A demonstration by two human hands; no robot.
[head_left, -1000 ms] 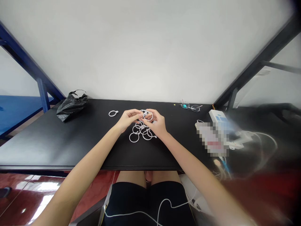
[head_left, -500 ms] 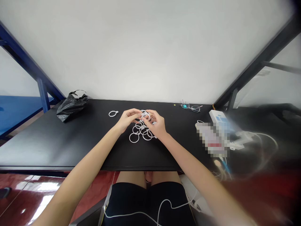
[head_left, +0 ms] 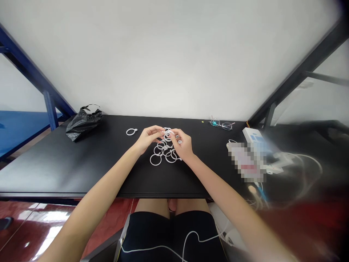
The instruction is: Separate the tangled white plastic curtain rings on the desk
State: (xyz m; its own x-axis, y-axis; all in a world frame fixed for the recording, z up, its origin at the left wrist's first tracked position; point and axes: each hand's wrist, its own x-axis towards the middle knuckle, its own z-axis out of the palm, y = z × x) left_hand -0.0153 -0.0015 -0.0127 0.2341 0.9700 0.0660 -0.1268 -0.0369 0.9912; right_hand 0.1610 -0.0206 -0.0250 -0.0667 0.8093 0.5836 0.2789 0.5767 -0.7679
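My left hand (head_left: 148, 139) and my right hand (head_left: 183, 145) meet over the middle of the black table. Between their fingertips is a white curtain ring (head_left: 169, 132), thin and round, pinched from both sides. Fingers hide part of it. Beneath and just in front of my hands lies a loose pile of several similar white rings (head_left: 155, 165), overlapping each other, some with a small eyelet visible. One separate ring (head_left: 131, 135) with its eyelet lies to the left of my left hand.
A crumpled black plastic bag (head_left: 84, 123) sits at the back left of the table (head_left: 81, 167). Eyeglasses (head_left: 227, 126) rest at the back right. Nearer on that side are a white box (head_left: 252, 136), a blurred-out phone-like object (head_left: 245, 162) and white cables.
The ring between my hands has tilted flatter, and my right fingers have shifted slightly on it. The pile and the separate ring stay in place.
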